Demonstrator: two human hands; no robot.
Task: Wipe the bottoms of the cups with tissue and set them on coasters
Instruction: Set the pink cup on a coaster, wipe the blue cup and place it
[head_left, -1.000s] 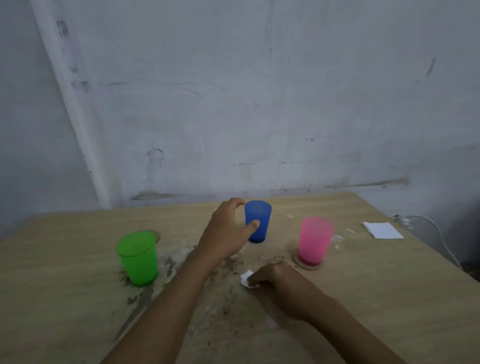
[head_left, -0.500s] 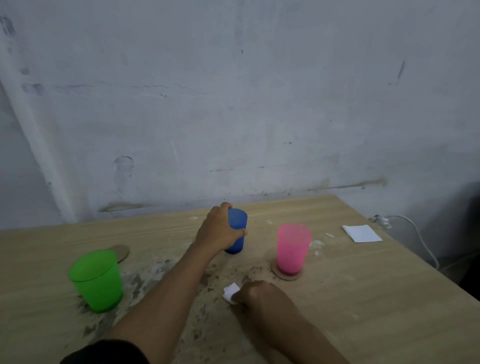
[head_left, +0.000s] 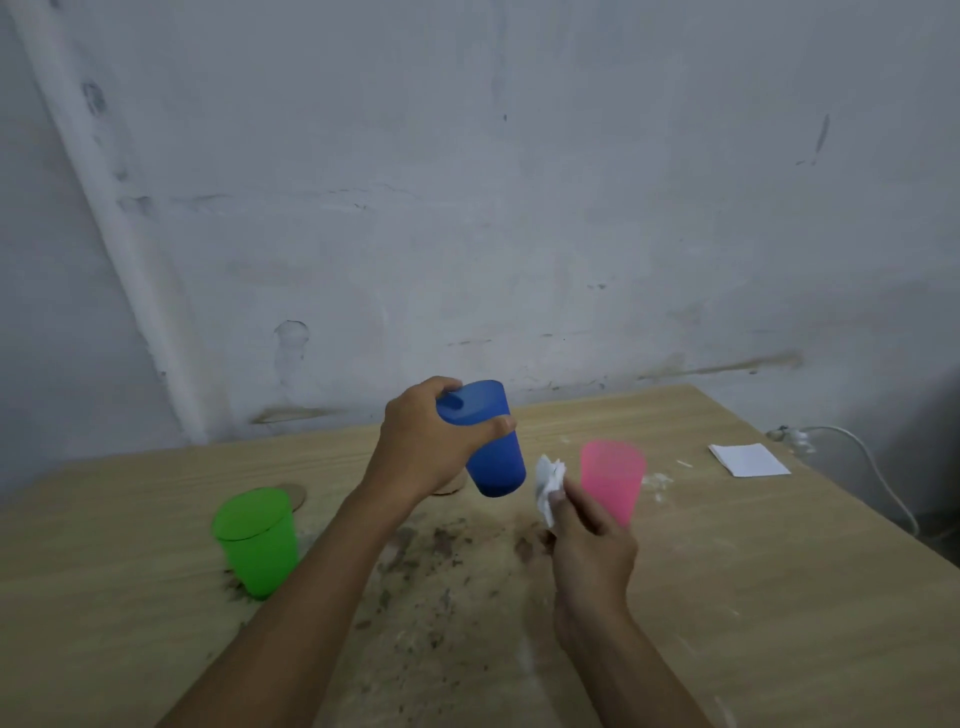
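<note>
Blue cup (head_left: 488, 441): frame centre, lifted off table (head_left: 727, 571), tilted, gripped round upper wall by left hand (head_left: 421, 447). Tissue (head_left: 549, 486): pinched in right hand (head_left: 592, 545), just beside cup base. Risk: loose grip under wiping pressure, cup slipping; pink cup (head_left: 612, 483) close behind, liable to knocking.

Two bare forearms, no sleeves

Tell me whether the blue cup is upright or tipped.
Tipped: the left hand holds the blue cup off the table, base slanting toward the tissue.
</note>
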